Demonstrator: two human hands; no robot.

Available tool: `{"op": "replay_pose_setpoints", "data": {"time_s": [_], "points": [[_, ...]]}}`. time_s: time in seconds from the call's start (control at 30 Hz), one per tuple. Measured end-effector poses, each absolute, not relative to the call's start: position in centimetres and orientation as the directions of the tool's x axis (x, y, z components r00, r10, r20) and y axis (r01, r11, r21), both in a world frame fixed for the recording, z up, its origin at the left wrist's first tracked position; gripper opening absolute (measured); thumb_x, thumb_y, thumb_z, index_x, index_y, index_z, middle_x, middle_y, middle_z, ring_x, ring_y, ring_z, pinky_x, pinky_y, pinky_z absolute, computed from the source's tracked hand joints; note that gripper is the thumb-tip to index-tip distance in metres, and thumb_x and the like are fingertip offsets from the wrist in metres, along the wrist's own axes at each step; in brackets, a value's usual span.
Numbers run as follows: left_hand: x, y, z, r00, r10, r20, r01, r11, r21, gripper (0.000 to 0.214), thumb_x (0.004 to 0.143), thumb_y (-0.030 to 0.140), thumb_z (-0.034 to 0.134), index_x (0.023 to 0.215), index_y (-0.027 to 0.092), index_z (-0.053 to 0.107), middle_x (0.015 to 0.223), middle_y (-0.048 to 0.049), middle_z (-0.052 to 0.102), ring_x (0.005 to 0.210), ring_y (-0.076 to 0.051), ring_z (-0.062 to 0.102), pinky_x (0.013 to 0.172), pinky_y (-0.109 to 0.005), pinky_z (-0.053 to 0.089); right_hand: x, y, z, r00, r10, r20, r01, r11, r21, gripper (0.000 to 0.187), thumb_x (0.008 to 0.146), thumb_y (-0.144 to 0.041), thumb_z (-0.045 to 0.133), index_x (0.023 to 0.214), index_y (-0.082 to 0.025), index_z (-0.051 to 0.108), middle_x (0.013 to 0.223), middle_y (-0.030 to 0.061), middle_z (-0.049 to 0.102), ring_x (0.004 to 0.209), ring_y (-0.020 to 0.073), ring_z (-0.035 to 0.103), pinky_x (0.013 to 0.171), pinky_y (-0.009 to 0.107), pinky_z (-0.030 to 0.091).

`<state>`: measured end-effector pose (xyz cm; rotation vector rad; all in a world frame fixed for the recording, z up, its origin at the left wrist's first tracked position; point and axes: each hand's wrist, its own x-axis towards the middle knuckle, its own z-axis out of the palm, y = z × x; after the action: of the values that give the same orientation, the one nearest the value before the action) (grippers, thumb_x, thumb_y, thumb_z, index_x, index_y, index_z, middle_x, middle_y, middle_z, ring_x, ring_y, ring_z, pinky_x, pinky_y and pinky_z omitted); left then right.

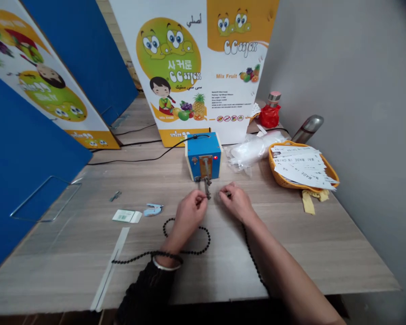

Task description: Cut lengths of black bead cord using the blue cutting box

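Observation:
My left hand [188, 212] and my right hand [236, 201] are both pinched shut just in front of a small blue box machine [203, 155] with a red light and a metal tip [207, 188]. Each hand pinches an end of a string of black beads [186, 250]. The strand loops over the wooden table [291, 243] under my left wrist and trails off under my right forearm toward the near edge. Between the two hands, right below the metal tip, the strand's ends are too small to make out.
An orange basket [331, 174] of printed paper slips sits to the right, clear plastic bags [253, 151] beside the machine. A steel flask [307, 128] and a red-wrapped jar [270, 113] stand at the back right. A small label [126, 216], a blue clip [153, 209] and printed display boards [203, 67] lie to the left and behind.

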<state>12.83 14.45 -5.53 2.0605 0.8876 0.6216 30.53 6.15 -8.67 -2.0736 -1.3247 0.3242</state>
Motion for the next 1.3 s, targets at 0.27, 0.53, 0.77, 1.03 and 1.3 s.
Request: {"op": "replay_pose_setpoints", "data": {"time_s": [0.27,0.53,0.77,1.03,1.3], "points": [[7.4,2.7,0.5,0.985,-0.077,0.156,-0.165,-0.140,0.976,0.007,0.088,0.021,0.060,0.092,0.017,0.065,0.088,-0.0021,0.067,0.078,-0.013,0.062,0.072,-0.019,0.046,20.9,3.9,-6.4,0.006,0.998,-0.064,0.890,-0.035,-0.455,0.018,0.097,-0.034,0.057,0.111,-0.027,0.067,0.089,0.0031,0.072,0.079,0.0202,0.066,0.066,0.025,0.039],[4.7,0.1,-2.3,0.954,-0.114,0.278,-0.285,-0.045,0.958,0.016,0.091,0.032,0.056,0.094,0.016,0.059,0.090,-0.0049,0.064,0.081,-0.016,0.062,0.072,-0.021,0.047,13.9,3.2,-9.5,-0.113,0.972,-0.204,0.943,0.040,-0.329,0.019,0.100,-0.019,0.046,0.106,-0.021,0.064,0.093,0.0051,0.071,0.082,0.0214,0.068,0.065,0.026,0.044],[2.9,-0.5,-1.6,0.955,-0.050,0.291,-0.292,-0.002,0.956,0.012,0.088,0.028,0.059,0.090,0.016,0.060,0.087,-0.0032,0.064,0.076,-0.014,0.061,0.072,-0.020,0.048,18.2,-0.4,-8.2,0.073,0.980,-0.186,0.952,-0.124,-0.280,0.010,0.097,-0.023,0.056,0.102,-0.020,0.064,0.102,0.0052,0.064,0.082,0.0181,0.064,0.064,0.024,0.043],[3.0,-0.8,-2.4,0.943,-0.036,0.331,-0.333,-0.052,0.942,0.010,0.083,0.022,0.057,0.090,0.015,0.060,0.085,-0.0039,0.063,0.078,-0.016,0.062,0.070,-0.021,0.047,11.6,2.2,-7.2,-0.003,0.998,-0.066,0.917,-0.024,-0.398,0.015,0.098,-0.032,0.057,0.097,-0.020,0.066,0.101,0.0041,0.058,0.082,0.0168,0.062,0.068,0.024,0.044],[2.7,-0.3,-2.6,0.941,-0.006,0.337,-0.337,-0.032,0.941,0.010,0.082,0.020,0.061,0.091,0.015,0.059,0.084,-0.0037,0.063,0.076,-0.015,0.061,0.071,-0.020,0.047,9.3,5.5,-9.5,0.117,0.988,-0.099,0.936,-0.143,-0.322,0.015,0.098,-0.028,0.055,0.099,-0.017,0.064,0.103,0.0076,0.059,0.081,0.0192,0.063,0.066,0.026,0.045]]}}
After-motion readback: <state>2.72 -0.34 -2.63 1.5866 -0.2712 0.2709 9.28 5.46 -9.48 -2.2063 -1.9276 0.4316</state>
